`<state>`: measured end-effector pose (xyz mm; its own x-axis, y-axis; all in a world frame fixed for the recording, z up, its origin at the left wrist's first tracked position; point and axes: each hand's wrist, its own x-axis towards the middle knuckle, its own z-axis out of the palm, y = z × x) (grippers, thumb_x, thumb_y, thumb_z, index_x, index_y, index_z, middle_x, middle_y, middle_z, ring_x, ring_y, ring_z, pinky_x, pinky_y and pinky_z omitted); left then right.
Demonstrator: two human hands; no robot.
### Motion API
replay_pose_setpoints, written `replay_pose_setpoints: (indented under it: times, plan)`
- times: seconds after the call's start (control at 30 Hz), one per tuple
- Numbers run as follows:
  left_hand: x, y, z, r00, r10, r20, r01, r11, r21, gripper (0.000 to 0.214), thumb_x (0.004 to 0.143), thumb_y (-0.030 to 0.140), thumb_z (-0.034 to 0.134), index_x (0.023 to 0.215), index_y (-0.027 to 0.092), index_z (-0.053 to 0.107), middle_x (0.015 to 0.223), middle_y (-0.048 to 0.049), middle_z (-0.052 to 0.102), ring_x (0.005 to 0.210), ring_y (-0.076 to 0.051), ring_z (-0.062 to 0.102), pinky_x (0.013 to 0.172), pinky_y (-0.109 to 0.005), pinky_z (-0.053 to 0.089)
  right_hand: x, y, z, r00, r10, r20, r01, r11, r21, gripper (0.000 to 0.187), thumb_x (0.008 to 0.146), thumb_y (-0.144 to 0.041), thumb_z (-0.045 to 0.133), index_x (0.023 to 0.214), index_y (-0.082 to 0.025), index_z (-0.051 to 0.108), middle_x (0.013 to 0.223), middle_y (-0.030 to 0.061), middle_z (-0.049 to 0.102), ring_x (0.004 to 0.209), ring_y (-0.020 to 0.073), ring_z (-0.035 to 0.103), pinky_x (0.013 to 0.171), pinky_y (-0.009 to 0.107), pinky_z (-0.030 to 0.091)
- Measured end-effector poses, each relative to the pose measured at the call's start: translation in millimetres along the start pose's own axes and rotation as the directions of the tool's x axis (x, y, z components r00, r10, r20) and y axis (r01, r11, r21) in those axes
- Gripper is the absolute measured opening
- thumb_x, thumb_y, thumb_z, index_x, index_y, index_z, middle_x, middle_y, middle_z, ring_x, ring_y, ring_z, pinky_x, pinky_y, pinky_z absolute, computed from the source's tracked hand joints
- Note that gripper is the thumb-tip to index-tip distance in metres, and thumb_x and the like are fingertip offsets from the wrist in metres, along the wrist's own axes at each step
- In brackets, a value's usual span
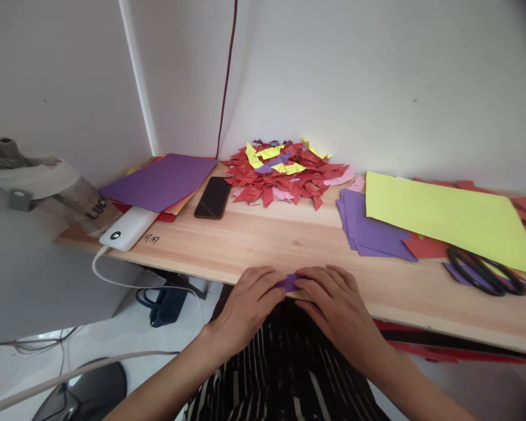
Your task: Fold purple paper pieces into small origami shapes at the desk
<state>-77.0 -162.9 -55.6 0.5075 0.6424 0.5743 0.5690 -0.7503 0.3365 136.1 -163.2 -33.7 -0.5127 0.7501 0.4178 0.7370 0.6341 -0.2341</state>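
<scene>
A small folded piece of purple paper lies at the near edge of the wooden table, mostly hidden under my fingers. My left hand presses on its left end, fingers together. On its right end rests my right hand, fingers curled over the paper and the thumb below, near the table edge. Beyond the hands, against the wall, sits a heap of folded paper shapes, mostly red, with some yellow, purple and pink ones.
Purple sheets, a large yellow sheet and black-handled scissors lie at right. On the left are a phone, a white power bank with cable, a purple sheet stack and a clear bottle.
</scene>
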Motion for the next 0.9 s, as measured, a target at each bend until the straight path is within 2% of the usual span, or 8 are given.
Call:
replay_pose_setpoints:
  times: [0.1,0.2,0.33,0.47,0.57,0.63,0.7,0.9]
  plan:
    - [0,0,-3.0,1.0,0.013,-0.004,-0.013,0.998,-0.056,0.015,0.092,0.014,0.053,0.103,0.018,0.064,0.11,-0.0027,0.07,0.109,-0.014,0.056,0.097,-0.031,0.043,-1,-2,0,1.0,-0.006,-0.011,0.006,1.0,0.019,0.014,0.094,-0.021,0.053,0.099,-0.022,0.065,0.106,0.0048,0.069,0.098,0.0196,0.059,0.094,0.037,0.038]
    - [9,2,-8.9,0.998,-0.058,0.011,0.059,0.987,-0.149,0.015,0.094,0.018,0.051,0.098,0.019,0.066,0.093,-0.0015,0.072,0.092,-0.013,0.061,0.087,-0.029,0.044,2,-1,-4,1.0,-0.013,-0.014,0.014,0.998,0.061,0.014,0.095,-0.021,0.051,0.098,-0.022,0.066,0.098,0.0038,0.07,0.093,0.0187,0.06,0.092,0.036,0.036]
    - [50,-2,-18.0,0.979,-0.198,0.057,0.204,0.968,-0.146,0.016,0.093,0.023,0.052,0.09,0.019,0.068,0.085,-0.002,0.071,0.084,-0.014,0.062,0.079,-0.028,0.044,31,11,-17,1.0,-0.017,-0.004,0.018,0.991,0.133,0.022,0.098,-0.021,0.043,0.095,-0.022,0.065,0.093,0.0026,0.071,0.087,0.0171,0.061,0.09,0.036,0.035]
    - [112,-31,-16.0,0.936,-0.34,0.088,0.352,0.899,-0.26,0.008,0.084,0.017,0.06,0.08,0.016,0.067,0.078,0.0002,0.069,0.073,-0.012,0.061,0.069,-0.024,0.043,86,45,-29,0.991,0.101,0.085,-0.114,0.978,0.174,0.025,0.095,-0.027,0.046,0.076,-0.019,0.061,0.074,0.0024,0.066,0.068,0.0166,0.057,0.07,0.031,0.038]
    - [150,-66,-4.6,0.913,-0.392,0.111,0.405,0.841,-0.358,0.004,0.076,0.016,0.065,0.076,0.013,0.067,0.074,-0.0017,0.068,0.069,-0.012,0.059,0.065,-0.022,0.042,120,78,-26,0.977,0.17,0.125,-0.197,0.948,0.248,0.021,0.091,-0.03,0.047,0.078,-0.019,0.061,0.077,0.0027,0.067,0.069,0.0167,0.057,0.065,0.028,0.039]
    - [166,-85,4.7,0.884,-0.414,0.217,0.467,0.772,-0.432,0.009,0.074,0.02,0.066,0.077,0.012,0.068,0.068,-0.0015,0.066,0.061,-0.01,0.056,0.058,-0.02,0.039,131,96,-18,0.968,0.196,0.158,-0.23,0.943,0.239,0.022,0.089,-0.033,0.047,0.077,-0.019,0.06,0.071,0.0022,0.065,0.064,0.0163,0.055,0.061,0.027,0.038]
    - [171,-97,12.6,0.849,-0.411,0.334,0.525,0.731,-0.435,0.01,0.069,0.018,0.069,0.076,0.011,0.069,0.063,-0.0009,0.065,0.057,-0.01,0.055,0.054,-0.019,0.037,134,107,-7,0.966,0.186,0.181,-0.226,0.947,0.23,0.024,0.089,-0.035,0.045,0.078,-0.018,0.059,0.07,0.0022,0.063,0.062,0.0158,0.053,0.059,0.027,0.037]
    - [161,-104,21.3,0.861,-0.38,0.339,0.498,0.764,-0.409,0.011,0.069,0.02,0.065,0.066,0.011,0.07,0.059,0.0,0.062,0.053,-0.008,0.05,0.052,-0.018,0.033,124,111,12,0.972,0.142,0.189,-0.188,0.949,0.253,0.023,0.091,-0.032,0.041,0.08,-0.018,0.055,0.077,0.0029,0.062,0.067,0.0151,0.053,0.064,0.026,0.039]
